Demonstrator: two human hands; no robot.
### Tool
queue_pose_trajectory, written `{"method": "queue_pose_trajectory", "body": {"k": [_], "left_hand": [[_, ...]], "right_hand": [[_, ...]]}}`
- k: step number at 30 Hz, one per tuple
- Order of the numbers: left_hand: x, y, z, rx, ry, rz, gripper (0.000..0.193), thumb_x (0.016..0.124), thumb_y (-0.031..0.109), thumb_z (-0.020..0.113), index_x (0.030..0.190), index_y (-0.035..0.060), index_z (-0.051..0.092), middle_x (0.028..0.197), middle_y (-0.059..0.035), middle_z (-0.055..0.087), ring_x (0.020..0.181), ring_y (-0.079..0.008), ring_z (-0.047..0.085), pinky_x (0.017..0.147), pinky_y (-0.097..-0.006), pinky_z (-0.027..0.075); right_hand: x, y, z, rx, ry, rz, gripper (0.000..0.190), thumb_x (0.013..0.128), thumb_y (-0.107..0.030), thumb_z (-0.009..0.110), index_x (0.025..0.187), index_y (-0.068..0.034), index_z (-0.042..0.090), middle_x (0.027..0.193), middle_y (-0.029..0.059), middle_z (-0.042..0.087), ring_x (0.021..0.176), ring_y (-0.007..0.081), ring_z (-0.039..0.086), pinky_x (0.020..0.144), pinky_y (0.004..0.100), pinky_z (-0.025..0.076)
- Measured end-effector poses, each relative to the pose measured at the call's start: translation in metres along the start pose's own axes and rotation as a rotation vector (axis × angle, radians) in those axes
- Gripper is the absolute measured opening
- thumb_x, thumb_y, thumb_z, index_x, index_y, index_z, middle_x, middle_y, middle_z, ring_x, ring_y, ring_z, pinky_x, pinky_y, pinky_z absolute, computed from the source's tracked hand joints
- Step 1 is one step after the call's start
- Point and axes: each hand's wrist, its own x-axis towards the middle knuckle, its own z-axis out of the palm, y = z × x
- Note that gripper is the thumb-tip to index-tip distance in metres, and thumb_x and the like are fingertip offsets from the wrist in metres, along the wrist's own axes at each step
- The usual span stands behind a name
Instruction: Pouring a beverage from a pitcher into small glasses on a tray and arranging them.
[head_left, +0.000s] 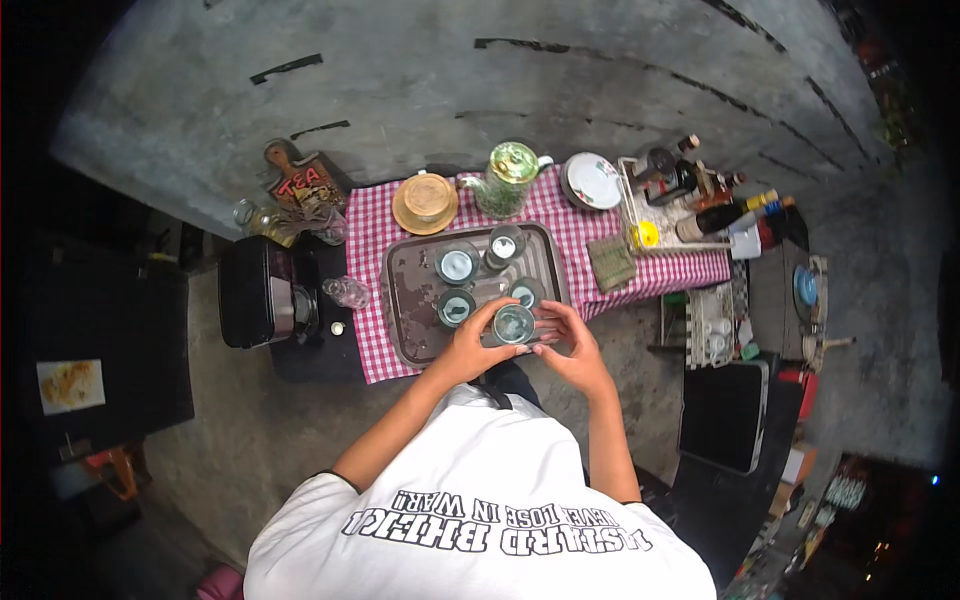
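A clear drinking glass (514, 325) is held over the front right part of a brown serving tray (409, 341). My left hand (474, 346) grips its left side, with the thumb across the near side. Curled around the right side is my right hand (576, 346), its fingers spread; whether they touch the glass is unclear. On the tray stand further glasses: one at the back left (457, 265), a taller one at the back right (505, 247), one at the front left (456, 308), and one (526, 291) partly hidden behind the held glass.
Behind the tray are a wooden lidded bowl (426, 199), a green glass teapot (510, 180) and stacked plates (592, 181). A crate of bottles (675, 244) and a folded green cloth (611, 264) lie right. A glass bottle (346, 292) and black appliance (256, 292) stand left.
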Motion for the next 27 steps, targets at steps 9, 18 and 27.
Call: {"method": "queue_pose_trajectory", "body": {"k": [9,18,27], "left_hand": [[-0.015,-0.016,0.008,0.073,-0.052,0.038,0.065,0.074,0.012,0.079,0.131,0.0057,0.049,0.127,-0.0075,0.051,0.119,-0.0194,0.053,0.101,-0.0343,0.043],[-0.012,-0.027,0.034,0.064,0.071,-0.001,0.066,0.075,0.011,0.08,0.132,0.0059,0.048,0.125,-0.0069,0.051,0.12,-0.018,0.052,0.101,-0.0329,0.043],[0.021,-0.039,0.098,-0.086,0.319,-0.02,0.068,0.076,0.003,0.077,0.135,0.0024,0.043,0.128,-0.0081,0.051,0.12,-0.0156,0.05,0.102,-0.0313,0.042]], "right_hand": [[-0.014,0.013,0.006,-0.063,-0.054,0.079,0.061,0.076,0.0,0.072,0.131,-0.006,0.047,0.128,0.0095,0.055,0.113,0.0185,0.057,0.092,0.0322,0.048],[0.026,0.018,-0.033,-0.207,-0.391,0.083,0.062,0.072,-0.008,0.076,0.126,-0.005,0.047,0.121,0.0099,0.055,0.11,0.0214,0.057,0.096,0.0347,0.046],[0.055,0.034,-0.092,-0.245,-0.558,-0.04,0.061,0.072,-0.009,0.076,0.127,-0.007,0.048,0.119,0.0071,0.055,0.105,0.0183,0.056,0.09,0.0312,0.046]]}}
